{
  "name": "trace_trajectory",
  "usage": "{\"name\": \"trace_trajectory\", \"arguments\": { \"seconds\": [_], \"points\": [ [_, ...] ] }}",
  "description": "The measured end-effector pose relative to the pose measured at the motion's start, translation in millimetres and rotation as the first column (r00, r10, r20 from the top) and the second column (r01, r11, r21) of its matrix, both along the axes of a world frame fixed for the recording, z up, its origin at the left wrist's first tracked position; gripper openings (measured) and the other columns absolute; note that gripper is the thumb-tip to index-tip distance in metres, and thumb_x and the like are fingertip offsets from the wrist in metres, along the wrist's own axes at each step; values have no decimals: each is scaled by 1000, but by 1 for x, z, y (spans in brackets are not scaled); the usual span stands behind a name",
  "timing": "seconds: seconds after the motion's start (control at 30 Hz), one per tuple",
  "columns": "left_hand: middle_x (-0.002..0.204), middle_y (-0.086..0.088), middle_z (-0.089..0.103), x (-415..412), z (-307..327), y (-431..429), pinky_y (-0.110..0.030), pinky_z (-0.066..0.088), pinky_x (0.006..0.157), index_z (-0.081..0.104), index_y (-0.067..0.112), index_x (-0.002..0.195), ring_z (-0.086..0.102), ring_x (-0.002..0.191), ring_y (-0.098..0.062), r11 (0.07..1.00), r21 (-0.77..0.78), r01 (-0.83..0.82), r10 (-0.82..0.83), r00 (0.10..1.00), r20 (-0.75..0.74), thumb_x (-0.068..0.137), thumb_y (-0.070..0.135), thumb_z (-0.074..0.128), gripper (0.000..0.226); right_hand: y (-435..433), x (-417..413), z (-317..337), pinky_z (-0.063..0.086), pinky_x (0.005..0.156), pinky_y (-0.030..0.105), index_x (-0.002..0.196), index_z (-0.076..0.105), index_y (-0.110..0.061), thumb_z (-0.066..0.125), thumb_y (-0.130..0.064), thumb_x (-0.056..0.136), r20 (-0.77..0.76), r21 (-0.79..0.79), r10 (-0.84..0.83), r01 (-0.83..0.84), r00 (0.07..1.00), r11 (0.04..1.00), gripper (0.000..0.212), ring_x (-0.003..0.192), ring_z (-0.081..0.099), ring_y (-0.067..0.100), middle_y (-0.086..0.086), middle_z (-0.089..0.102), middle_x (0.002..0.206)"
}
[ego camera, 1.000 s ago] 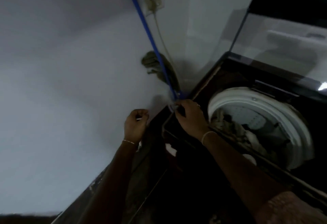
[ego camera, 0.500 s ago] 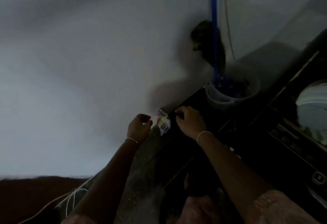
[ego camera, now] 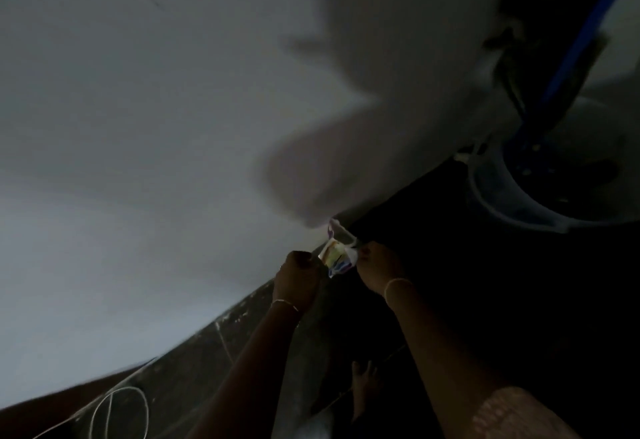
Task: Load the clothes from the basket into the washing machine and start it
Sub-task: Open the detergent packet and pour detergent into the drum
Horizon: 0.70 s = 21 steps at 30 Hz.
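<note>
a small glossy sachet (ego camera: 337, 257), crinkled with bright print, is pinched between the left hand (ego camera: 300, 277) at its 9 o'clock and the right hand (ego camera: 379, 270) at its 3 o'clock, fingers closed on its edges. a round pale bucket (ego camera: 498, 206) sits at 2 o'clock, well apart; smooth white wall (ego camera: 138, 126) behind.

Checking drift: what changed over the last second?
View swung left; the washing machine left frame. Both hands, left hand and right hand, now pinch a small printed sachet between them, absent a second ago. Mop bucket and blue mop handle unmoved.
</note>
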<state>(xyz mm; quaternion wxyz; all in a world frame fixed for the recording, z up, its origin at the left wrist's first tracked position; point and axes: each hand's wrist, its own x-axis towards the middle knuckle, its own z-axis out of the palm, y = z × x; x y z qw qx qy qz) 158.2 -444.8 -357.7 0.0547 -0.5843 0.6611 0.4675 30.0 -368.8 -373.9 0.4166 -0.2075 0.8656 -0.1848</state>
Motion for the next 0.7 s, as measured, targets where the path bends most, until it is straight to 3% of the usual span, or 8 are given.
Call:
{"name": "trace_trajectory", "arguments": {
  "seconds": [0.1, 0.27, 0.43, 0.63, 0.7],
  "points": [
    [120, -9, 63, -11, -45, -11, -22, 35, 77, 52, 11, 123, 58, 106, -23, 1000, 3, -29, 29, 1000, 8, 91, 22, 59, 34, -17, -14, -57, 46, 101, 36, 130, 55, -22, 61, -22, 90, -130, 44, 221, -218, 966, 975, 41, 123, 54, 25, 5, 59, 130],
    [118, -6, 64, -8, -101, -7, -14, 39, 67, 56, 10, 117, 58, 99, -13, 999, 7, -35, 35, 999, 23, 89, 18, 63, 30, -30, -25, -128, 36, 110, 35, 137, 47, -23, 56, -22, 92, -230, 146, 429, -405, 874, 903, 46, 133, 40, 25, 7, 44, 143],
    [117, -3, 64, -8, -131, 1, -15, 37, 68, 56, 12, 119, 59, 103, -13, 997, 30, -69, 67, 996, 54, 89, 17, 61, 31, -41, -23, -164, 35, 106, 28, 136, 48, -16, 53, -21, 95, -217, 61, 400, -397, 890, 916, 41, 131, 44, 23, 7, 50, 140],
    [118, -2, 64, -30, -138, 13, -16, 38, 75, 56, 14, 119, 60, 105, -16, 992, 66, -104, 102, 994, 26, 90, 16, 59, 29, -43, -26, -181, 38, 104, 35, 131, 52, -8, 42, -14, 98, -162, 121, 392, -376, 906, 919, 34, 125, 50, 29, 13, 53, 135],
    [116, -5, 65, -35, -135, 16, -18, 38, 75, 57, 13, 115, 61, 104, -19, 990, 59, -125, 124, 992, 22, 90, 16, 59, 26, -38, -30, -179, 33, 108, 34, 133, 51, -7, 39, -14, 100, -163, 142, 381, -360, 910, 922, 35, 130, 46, 28, 13, 51, 139]
  ]
}}
